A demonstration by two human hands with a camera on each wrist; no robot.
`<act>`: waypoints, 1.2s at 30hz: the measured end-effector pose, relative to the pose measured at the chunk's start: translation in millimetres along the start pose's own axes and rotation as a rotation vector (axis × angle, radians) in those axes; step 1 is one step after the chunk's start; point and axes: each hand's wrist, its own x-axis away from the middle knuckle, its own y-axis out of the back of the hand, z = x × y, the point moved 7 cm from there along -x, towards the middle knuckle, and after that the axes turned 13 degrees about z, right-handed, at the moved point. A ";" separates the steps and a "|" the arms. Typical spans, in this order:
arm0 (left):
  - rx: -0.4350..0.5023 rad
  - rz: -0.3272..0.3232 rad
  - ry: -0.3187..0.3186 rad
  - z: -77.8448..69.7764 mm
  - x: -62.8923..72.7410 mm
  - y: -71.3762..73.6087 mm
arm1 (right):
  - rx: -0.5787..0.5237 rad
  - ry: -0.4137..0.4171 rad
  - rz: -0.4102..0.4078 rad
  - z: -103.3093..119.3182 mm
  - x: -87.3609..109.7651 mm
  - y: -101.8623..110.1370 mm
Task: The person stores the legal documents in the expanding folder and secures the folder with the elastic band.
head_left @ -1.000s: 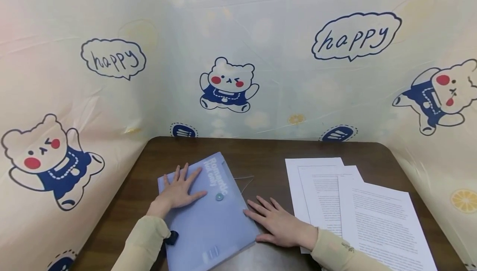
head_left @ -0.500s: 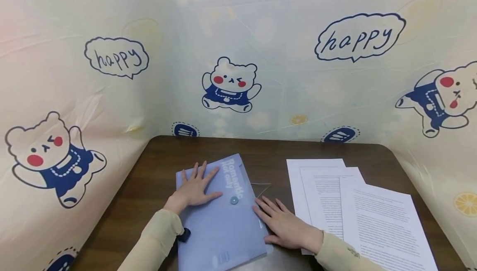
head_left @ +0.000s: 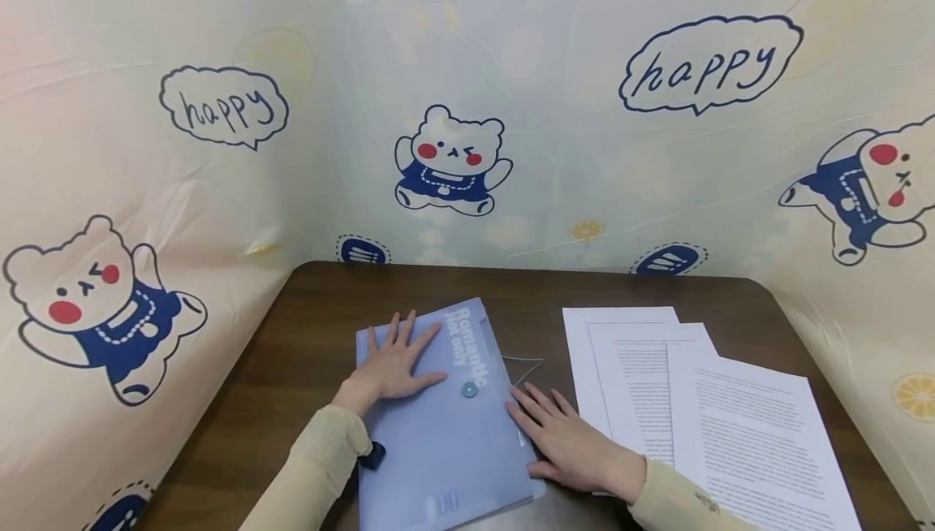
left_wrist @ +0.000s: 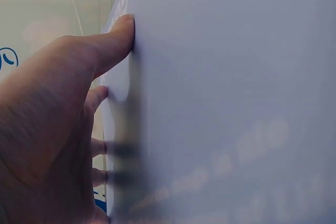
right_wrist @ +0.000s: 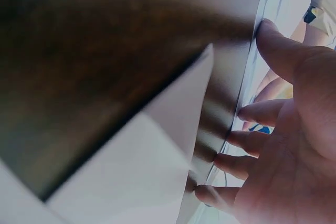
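A translucent blue document folder (head_left: 453, 450) with white lettering and a round button (head_left: 470, 390) lies slightly askew on the brown table. My left hand (head_left: 390, 370) rests on its upper left part, fingers spread. In the left wrist view, the left hand's thumb and fingertips (left_wrist: 125, 27) touch the folder (left_wrist: 226, 77). Along the folder's right edge lies my right hand (head_left: 573, 446), its fingertips and thumb touching that side. The right wrist view shows the right hand (right_wrist: 283, 156) with extended fingers against the folder's edge. A thin string (head_left: 527, 360) sticks out from the folder's right side.
Printed sheets (head_left: 752, 433) overlap on the right of the table (head_left: 248, 401), close to my right forearm. Sheet corners (right_wrist: 126, 166) show near the right hand in the right wrist view. A curtain (head_left: 329, 141) with printed bears surrounds the table's back and sides.
The folder has slid to the right across the table and turned slightly straighter, the left hand moving along with it. My right hand has shifted a little right at its edge. The papers stay put.
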 end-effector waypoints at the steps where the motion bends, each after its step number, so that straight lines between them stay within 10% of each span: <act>1: 0.006 -0.004 -0.009 -1.1 -0.6 0.0 | -0.005 0.002 -0.005 -0.1 1.0 0.0; 36: -0.055 0.070 -0.048 -42.1 -21.3 -1.2 | 0.075 -0.130 -0.024 12.5 33.2 -18.8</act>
